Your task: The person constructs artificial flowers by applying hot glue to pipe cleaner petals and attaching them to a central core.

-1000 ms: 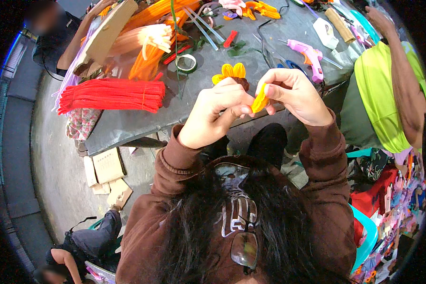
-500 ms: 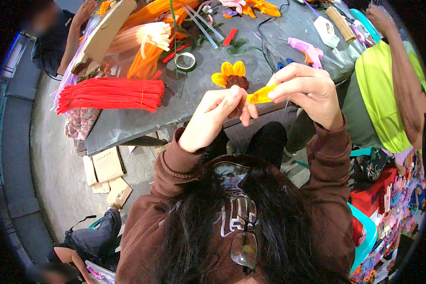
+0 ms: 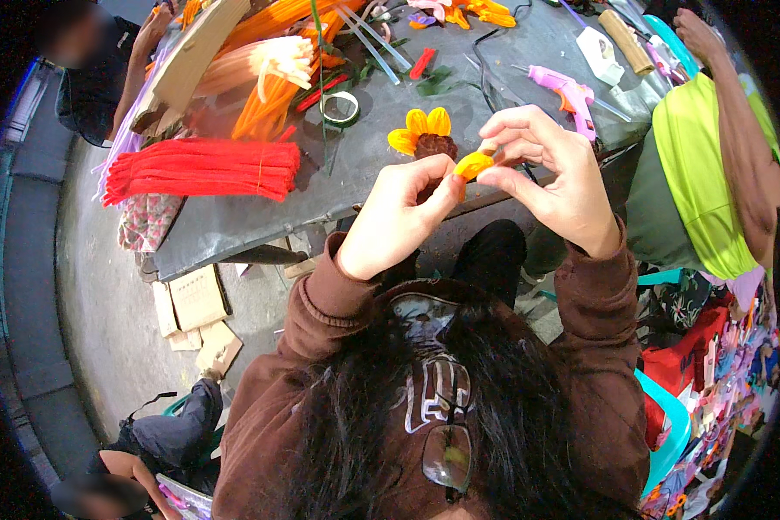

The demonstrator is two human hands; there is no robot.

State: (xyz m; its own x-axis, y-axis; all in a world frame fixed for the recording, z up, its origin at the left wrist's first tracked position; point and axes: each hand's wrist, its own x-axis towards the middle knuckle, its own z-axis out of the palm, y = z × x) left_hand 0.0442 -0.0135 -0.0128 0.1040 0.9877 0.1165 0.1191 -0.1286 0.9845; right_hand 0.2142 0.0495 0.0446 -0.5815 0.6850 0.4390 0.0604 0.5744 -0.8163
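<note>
While pinching the yellow petal (image 3: 471, 165), upper middle of the frame, in left hand (image 3: 400, 211), with right hand (image 3: 556, 180) narrowed at its end (cannot tell if gripping), press lightly, evenly, avoiding the brown-centred flower (image 3: 433, 145) just upper left.

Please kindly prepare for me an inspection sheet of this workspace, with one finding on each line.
Surface: grey table, crowded with materials toward its far side.
Job's things: yellow petal, held; flower head with brown centre and three visible yellow petals, on the table just beyond it.
Clutter: red bundle of fuzzy stems, orange bundle and pink glue gun.
Grips: left grip pinches the petal; right grip is at its other end, whether pinching is unclear.
Cables: dark cable left of the glue gun; where it ends cannot be told.
Surroundings: person in bright green at right; another person at upper left; cardboard on the floor.
</note>
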